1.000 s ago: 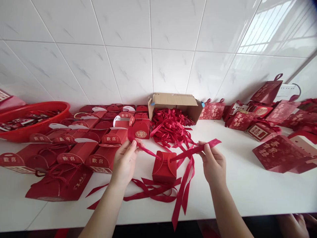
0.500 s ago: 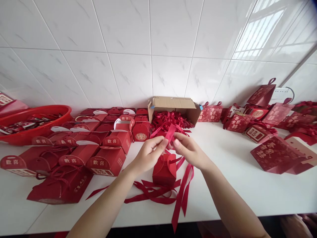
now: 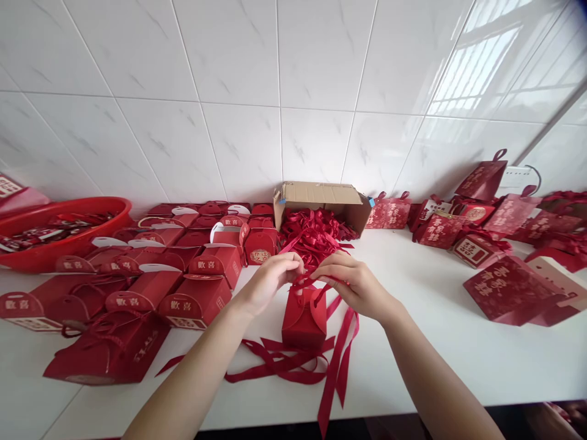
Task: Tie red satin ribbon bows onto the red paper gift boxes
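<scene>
A small red gift box (image 3: 303,321) stands upright on the white table, its rounded flaps folded together at the top. Red ribbon (image 3: 303,281) passes through the flaps and runs up into both hands. My left hand (image 3: 274,278), at the box's upper left, has its fingers closed on the ribbon. On the other side, my right hand (image 3: 351,281) pinches the ribbon just above the box, fingers bent over it. Long loose ribbons (image 3: 284,365) lie around the base of the box, and some hang over the front edge.
Behind the hands, a cardboard box (image 3: 323,192) lies open, full of tangled red ribbon. Many red gift boxes (image 3: 199,299) crowd the left, with a red basin (image 3: 92,229) of small packets beyond. More red boxes (image 3: 504,290) stand at right. A tiled wall (image 3: 238,146) closes the back.
Both hands have come down closer to the box top. The ribbon strip that stood up between the fingers is now lower, at the flaps, and my right hand has turned over it.
</scene>
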The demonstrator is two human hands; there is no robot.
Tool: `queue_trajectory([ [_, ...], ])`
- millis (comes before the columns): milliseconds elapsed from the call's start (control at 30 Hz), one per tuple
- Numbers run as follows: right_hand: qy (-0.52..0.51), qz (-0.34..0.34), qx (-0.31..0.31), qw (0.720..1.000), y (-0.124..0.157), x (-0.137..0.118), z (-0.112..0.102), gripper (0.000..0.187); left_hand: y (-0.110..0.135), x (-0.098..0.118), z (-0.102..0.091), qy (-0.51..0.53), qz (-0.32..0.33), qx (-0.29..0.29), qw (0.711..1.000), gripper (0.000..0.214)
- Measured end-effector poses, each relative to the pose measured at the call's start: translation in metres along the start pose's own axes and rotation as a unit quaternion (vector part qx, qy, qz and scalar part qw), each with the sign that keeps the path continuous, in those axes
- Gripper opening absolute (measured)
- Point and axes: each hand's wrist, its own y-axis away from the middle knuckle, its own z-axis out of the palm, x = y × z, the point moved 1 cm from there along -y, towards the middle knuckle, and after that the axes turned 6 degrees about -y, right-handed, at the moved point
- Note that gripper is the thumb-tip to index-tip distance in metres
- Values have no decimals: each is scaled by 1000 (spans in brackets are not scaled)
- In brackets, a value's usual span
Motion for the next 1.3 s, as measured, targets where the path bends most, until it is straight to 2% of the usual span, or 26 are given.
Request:
queue_trajectory([
  [67, 62, -34, 5, 998, 0, 0, 0, 26, -2, -1, 0, 7, -15, -3, 1000, 21],
  [233, 157, -69, 30, 985, 1, 3, 2, 30, -3, -5, -3, 4, 18, 62, 998, 24],
  [367, 184, -70, 50, 979, 2, 8, 6, 32, -3, -9, 0, 16, 27, 29, 999, 30],
  [433, 167, -68, 62, 982, 2, 10, 9, 34, -2, -9, 2, -49, 61, 64, 995, 33],
  [500, 135, -64, 99, 984, 5, 10, 11, 36, 0, -10, 0, -175, 117, 150, 966, 36],
  [567, 103, -38, 174, 979, 15, 11, 10, 37, 4, -13, -9, -303, 171, 246, 905, 38],
  [633, 86, 35, 248, 964, 37, 15, 8, 34, 13, -22, -27, -391, 192, 308, 846, 33],
  [667, 88, 86, 275, 954, 53, 18, 6, 31, 19, -29, -40, -425, 184, 322, 826, 29],
  [767, 128, 260, 307, 907, 116, 33, 2, 27, 44, -59, -78, -539, 116, 330, 766, 21],
  [800, 142, 307, 302, 891, 136, 39, 2, 28, 53, -69, -87, -564, 99, 308, 760, 23],
  [867, 142, 375, 252, 881, 168, 49, 6, 31, 66, -87, -96, -597, 80, 243, 760, 29],
  [933, 143, 391, 225, 881, 179, 55, 11, 34, 72, -96, -93, -633, 74, 192, 746, 37],
  [1033, 188, 356, 259, 878, 162, 52, 14, 41, 66, -92, -74, -667, 91, 184, 716, 33],
  [1067, 196, 338, 270, 880, 150, 49, 14, 44, 62, -89, -66, -655, 100, 191, 724, 27],
  [1133, 173, 303, 267, 899, 124, 42, 16, 40, 53, -83, -50, -582, 109, 191, 783, 13],
  [1233, 71, 275, 199, 938, 93, 39, 28, 28, 41, -83, -24, -420, 80, 148, 892, 12],
  [1300, -24, 318, 141, 937, 82, 44, 40, 27, 35, -88, -10, -340, 38, 131, 931, 21],
])
